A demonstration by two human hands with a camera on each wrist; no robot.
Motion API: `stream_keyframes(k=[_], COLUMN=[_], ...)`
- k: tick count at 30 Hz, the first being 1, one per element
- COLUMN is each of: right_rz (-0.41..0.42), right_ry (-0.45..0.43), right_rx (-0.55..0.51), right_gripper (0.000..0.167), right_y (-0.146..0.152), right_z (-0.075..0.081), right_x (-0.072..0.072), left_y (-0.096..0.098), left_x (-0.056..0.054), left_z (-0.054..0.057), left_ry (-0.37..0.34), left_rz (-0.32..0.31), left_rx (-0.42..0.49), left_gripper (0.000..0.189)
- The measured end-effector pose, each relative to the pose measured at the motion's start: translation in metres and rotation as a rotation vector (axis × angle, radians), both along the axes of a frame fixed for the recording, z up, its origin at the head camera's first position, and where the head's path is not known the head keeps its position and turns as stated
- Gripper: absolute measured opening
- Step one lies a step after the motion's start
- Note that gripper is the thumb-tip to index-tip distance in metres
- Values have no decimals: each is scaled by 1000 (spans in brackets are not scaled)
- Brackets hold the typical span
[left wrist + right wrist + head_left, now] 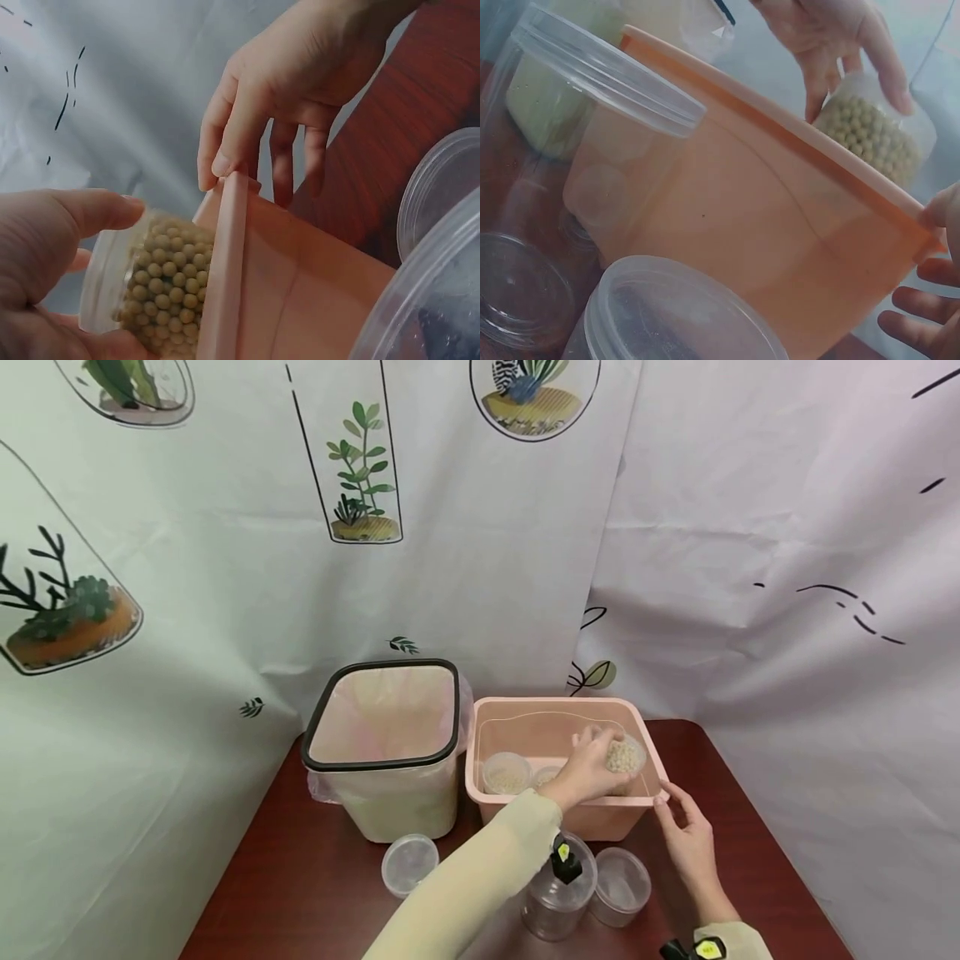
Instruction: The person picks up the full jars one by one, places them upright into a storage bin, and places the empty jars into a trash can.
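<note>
Now, bead-filled jar (626, 757), in left hand (587, 770)

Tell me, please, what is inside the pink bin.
Inside the pink bin sit a round tub with pale contents and a second tub, partly covered. The left hand holds a jar of round beads at its opening; whatever lies beneath is hidden.

A pale square bin with a black rim (401, 802) stood just beside the pink rectangular plastic tub (525, 731), obstructing its left side. A tall clear plastic jar (553, 914) and a short clear round container (621, 889) crowded the near side. The left hand (588, 768) occupied the tub's right half; the right hand (686, 835) barred its near right corner. The back left lay open from above, and the dark red table (686, 756) left passage beyond the right wall.
</note>
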State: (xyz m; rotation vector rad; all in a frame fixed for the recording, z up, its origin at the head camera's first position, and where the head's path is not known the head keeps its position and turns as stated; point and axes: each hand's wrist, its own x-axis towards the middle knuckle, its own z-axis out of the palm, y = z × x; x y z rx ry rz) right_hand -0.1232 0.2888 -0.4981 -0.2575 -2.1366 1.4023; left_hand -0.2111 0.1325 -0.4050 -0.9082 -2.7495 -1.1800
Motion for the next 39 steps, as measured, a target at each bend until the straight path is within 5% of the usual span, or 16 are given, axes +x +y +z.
stream_keyframes(k=[7, 10, 16, 24, 31, 39], right_rz=[-14, 38, 69, 12, 16, 53], right_ry=[-88, -6, 38, -61, -64, 45], right_rx=[-3, -38, -75, -78, -80, -46], right_gripper=[35, 34, 33, 34, 33, 34], right_y=[1, 8, 9, 3, -9, 16], right_z=[2, -10, -12, 1, 19, -29], right_x=[-1, -4, -5, -3, 5, -12], left_y=[4, 7, 14, 22, 19, 19], left_x=[-7, -10, -14, -20, -23, -22], left_z=[-6, -10, -15, -23, -29, -24], left_ry=[-43, -43, -31, -32, -53, -59], left_rz=[1, 1, -20, -25, -23, -50], left_rx=[-92, -144, -153, -228, -284, -300], left_gripper=[52, 49, 46, 44, 34, 31])
